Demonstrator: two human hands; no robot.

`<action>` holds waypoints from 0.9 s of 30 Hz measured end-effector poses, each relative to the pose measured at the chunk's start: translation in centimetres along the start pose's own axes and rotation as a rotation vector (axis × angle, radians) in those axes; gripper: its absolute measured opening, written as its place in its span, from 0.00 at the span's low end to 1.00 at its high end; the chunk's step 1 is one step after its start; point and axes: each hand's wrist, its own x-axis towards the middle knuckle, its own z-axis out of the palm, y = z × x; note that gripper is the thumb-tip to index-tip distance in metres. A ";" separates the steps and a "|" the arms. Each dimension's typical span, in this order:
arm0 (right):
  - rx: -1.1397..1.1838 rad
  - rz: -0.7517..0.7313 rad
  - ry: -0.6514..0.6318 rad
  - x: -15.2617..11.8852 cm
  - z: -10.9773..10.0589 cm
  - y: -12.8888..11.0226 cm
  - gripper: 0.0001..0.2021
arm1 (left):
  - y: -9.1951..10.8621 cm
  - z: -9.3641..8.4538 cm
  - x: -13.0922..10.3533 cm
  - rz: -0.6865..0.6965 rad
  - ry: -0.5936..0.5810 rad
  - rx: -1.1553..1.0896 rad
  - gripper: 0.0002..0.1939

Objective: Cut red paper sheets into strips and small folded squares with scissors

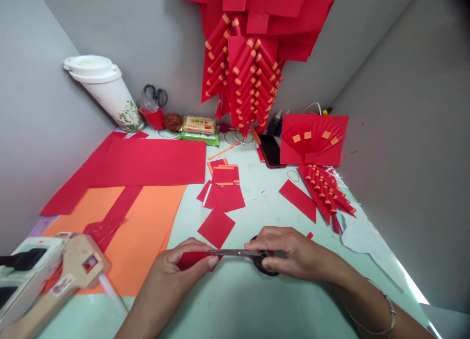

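Observation:
My left hand [179,270] pinches a small piece of red paper [193,259] between thumb and fingers, low in the middle of the view. Black-handled scissors [235,253] lie in my right hand [284,248], their blades pointing left and meeting the paper's edge near my left fingertips. Whether the blades are fully closed on the paper I cannot tell. Just beyond my hands are a red paper square [216,228] and several red pieces [224,197], some with orange strips [225,175]. To the right lies a red paper rectangle [298,200].
At left, a tan glue gun [79,260] and a power strip [31,265] rest by orange sheets [143,241] and red sheets [157,162]. A white tumbler [105,91], a phone [272,150] and a red fan card [314,140] stand behind. Paper firecrackers [253,84] hang at the back.

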 end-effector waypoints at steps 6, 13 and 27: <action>0.014 0.001 -0.005 0.0 -0.1 0.0 0.22 | -0.1 -0.1 0.0 -0.003 -0.013 -0.011 0.14; -0.003 0.009 -0.011 0.0 -0.1 0.1 0.22 | -0.1 -0.1 0.0 -0.002 -0.016 -0.009 0.14; 0.013 -0.029 0.002 0.2 0.2 0.3 0.22 | 0.3 0.0 -0.1 0.002 -0.029 0.019 0.16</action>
